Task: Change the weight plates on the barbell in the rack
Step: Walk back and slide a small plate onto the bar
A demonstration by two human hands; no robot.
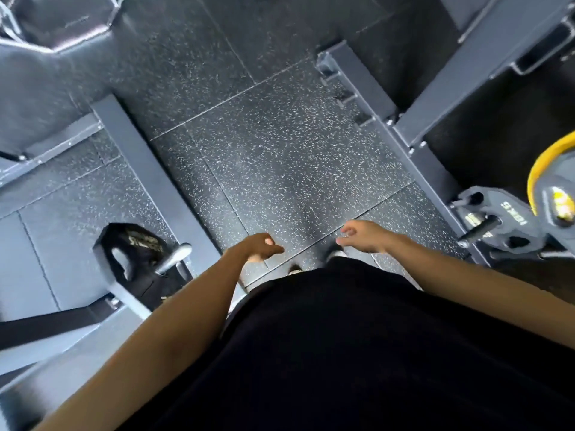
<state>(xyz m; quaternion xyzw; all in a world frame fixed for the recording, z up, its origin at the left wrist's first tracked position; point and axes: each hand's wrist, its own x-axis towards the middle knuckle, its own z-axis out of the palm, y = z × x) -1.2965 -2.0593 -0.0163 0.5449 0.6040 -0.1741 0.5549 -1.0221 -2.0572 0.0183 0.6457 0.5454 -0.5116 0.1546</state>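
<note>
I look straight down at a speckled rubber gym floor. My left hand [259, 247] and my right hand [362, 237] hang in front of my body with loosely curled fingers, and neither holds anything. At the right edge, a grey plate marked 10KG [504, 220] sits on storage pegs beside a yellow-rimmed plate [547, 185]. At the lower left, a black plate [130, 253] sits on a metal sleeve [174, 258]. No barbell shaft shows clearly.
Grey rack frame beams run along the floor on the left [155, 181] and the right [401, 144]. A padded bench [46, 82] fills the upper left. My shoe tips [334, 255] show below my hands, and the floor strip between the beams lies ahead.
</note>
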